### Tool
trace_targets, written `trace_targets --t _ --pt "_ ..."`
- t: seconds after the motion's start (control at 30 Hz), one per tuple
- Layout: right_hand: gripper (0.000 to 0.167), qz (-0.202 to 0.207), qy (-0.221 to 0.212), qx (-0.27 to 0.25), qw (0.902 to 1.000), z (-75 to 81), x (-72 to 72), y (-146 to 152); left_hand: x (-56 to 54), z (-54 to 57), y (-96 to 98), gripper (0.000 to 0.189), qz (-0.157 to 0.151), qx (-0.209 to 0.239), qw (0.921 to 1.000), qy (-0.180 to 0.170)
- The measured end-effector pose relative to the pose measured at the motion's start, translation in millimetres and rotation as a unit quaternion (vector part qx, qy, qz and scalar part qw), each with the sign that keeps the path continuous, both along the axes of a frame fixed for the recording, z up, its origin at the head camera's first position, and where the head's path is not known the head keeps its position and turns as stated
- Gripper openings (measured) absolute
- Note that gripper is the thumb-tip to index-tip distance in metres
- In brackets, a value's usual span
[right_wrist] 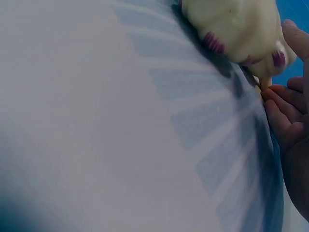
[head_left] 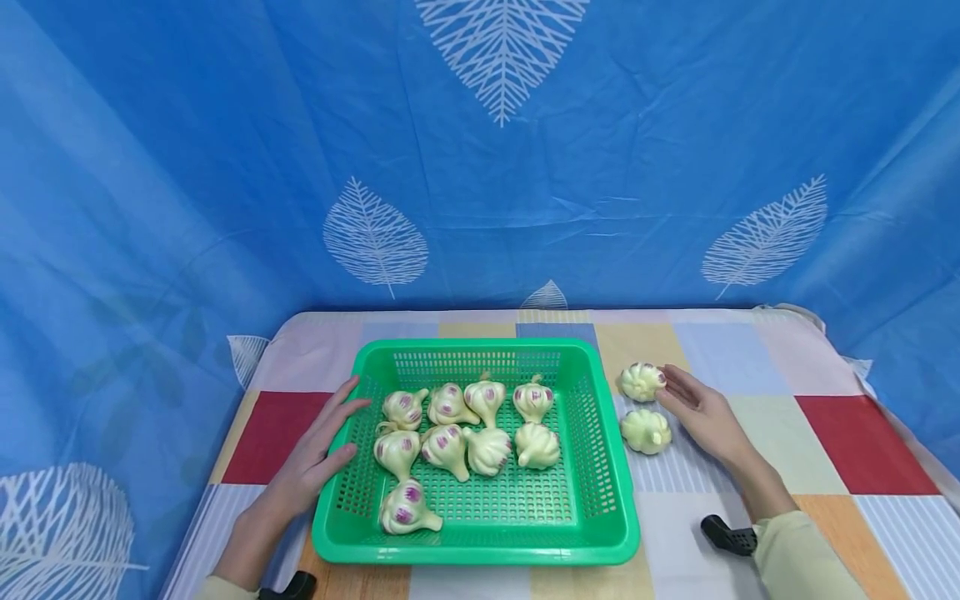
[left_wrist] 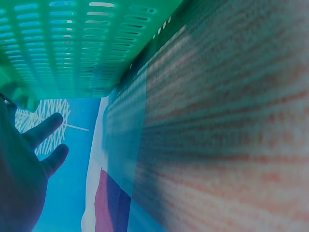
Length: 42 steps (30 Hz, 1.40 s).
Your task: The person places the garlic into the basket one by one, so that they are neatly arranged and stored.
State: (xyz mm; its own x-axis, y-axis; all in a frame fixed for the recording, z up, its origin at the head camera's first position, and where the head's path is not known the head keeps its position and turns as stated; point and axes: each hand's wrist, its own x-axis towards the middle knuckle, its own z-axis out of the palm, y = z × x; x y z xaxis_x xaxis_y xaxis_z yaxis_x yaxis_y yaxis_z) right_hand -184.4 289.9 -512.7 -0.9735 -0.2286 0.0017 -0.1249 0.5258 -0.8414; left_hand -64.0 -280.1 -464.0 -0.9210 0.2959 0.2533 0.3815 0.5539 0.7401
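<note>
A green plastic basket [head_left: 480,554] with slotted walls holds several garlic bulbs [head_left: 445,450], cream with purple marks. My left hand [head_left: 307,462] is at its left side, fingers spread and fingertips by the rim; the left wrist view shows this hand [left_wrist: 21,169] beside the basket wall [left_wrist: 63,53]. Right of the basket, two bulbs lie on the cloth, a farther one [head_left: 641,382] and a nearer one [head_left: 646,432]. My right hand [head_left: 705,417] is just right of the farther bulb, fingers and thumb extended toward it. Contact is unclear; a bulb [right_wrist: 236,29] looms beside that hand [right_wrist: 292,111] in the right wrist view.
A patchwork tablecloth [head_left: 787,442] covers the table. Behind it hangs a blue curtain [head_left: 600,167] with white leaf prints. Dark straps with black devices [head_left: 727,536] sit at both wrists.
</note>
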Motion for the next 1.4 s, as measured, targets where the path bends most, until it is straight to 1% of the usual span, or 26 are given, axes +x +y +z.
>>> trace_targets --t 0.13,0.23,0.4,0.53,0.7,0.9,1.07,1.13,1.2,1.33,1.4 --pt "0.077 -0.006 -0.014 0.011 0.9998 3.1 -11.0 -8.8 0.9 2.1 0.0 0.057 0.004 -0.008 1.0000 0.000" --pt "0.079 0.001 -0.019 0.021 0.9996 4.4 -19.0 -14.7 1.2 3.6 0.4 0.059 0.004 -0.007 1.0000 -0.004" --pt "0.071 0.027 -0.023 0.011 0.9993 6.2 -30.2 -20.3 1.0 4.2 0.9 0.059 0.004 -0.004 0.9999 -0.012" --pt "0.066 0.040 -0.030 -0.005 0.9987 8.2 -34.6 -20.1 1.3 4.9 1.4 0.059 0.004 -0.005 1.0000 -0.008" --pt "0.067 0.032 -0.044 -0.008 0.9985 8.8 -36.2 -19.6 2.1 7.1 2.0 0.058 0.003 -0.005 1.0000 -0.006" --pt "0.068 0.028 -0.049 -0.014 0.9983 7.6 -36.2 -19.4 2.7 9.4 2.8 0.060 0.007 -0.009 0.9999 -0.009" --pt "0.069 0.023 -0.050 -0.016 0.9984 9.1 -34.6 -17.7 2.1 10.5 3.6 0.059 0.004 -0.002 0.9999 -0.011" --pt "0.068 0.019 -0.045 -0.015 0.9987 11.6 -33.7 -17.0 2.1 10.5 3.8 0.058 0.003 0.000 0.9999 -0.013" --pt "0.066 0.019 -0.042 -0.024 0.9987 15.2 -32.9 -16.2 2.2 10.5 3.7 0.058 0.003 0.000 0.9999 -0.013" --pt "0.063 0.027 -0.035 -0.038 0.9983 29.0 -30.6 -15.9 2.4 11.1 3.8 0.058 0.002 0.003 0.9999 -0.011" --pt "0.061 0.035 -0.029 -0.037 0.9983 37.9 -28.8 -15.7 2.3 11.4 3.9 0.058 0.002 0.005 0.9999 -0.011"
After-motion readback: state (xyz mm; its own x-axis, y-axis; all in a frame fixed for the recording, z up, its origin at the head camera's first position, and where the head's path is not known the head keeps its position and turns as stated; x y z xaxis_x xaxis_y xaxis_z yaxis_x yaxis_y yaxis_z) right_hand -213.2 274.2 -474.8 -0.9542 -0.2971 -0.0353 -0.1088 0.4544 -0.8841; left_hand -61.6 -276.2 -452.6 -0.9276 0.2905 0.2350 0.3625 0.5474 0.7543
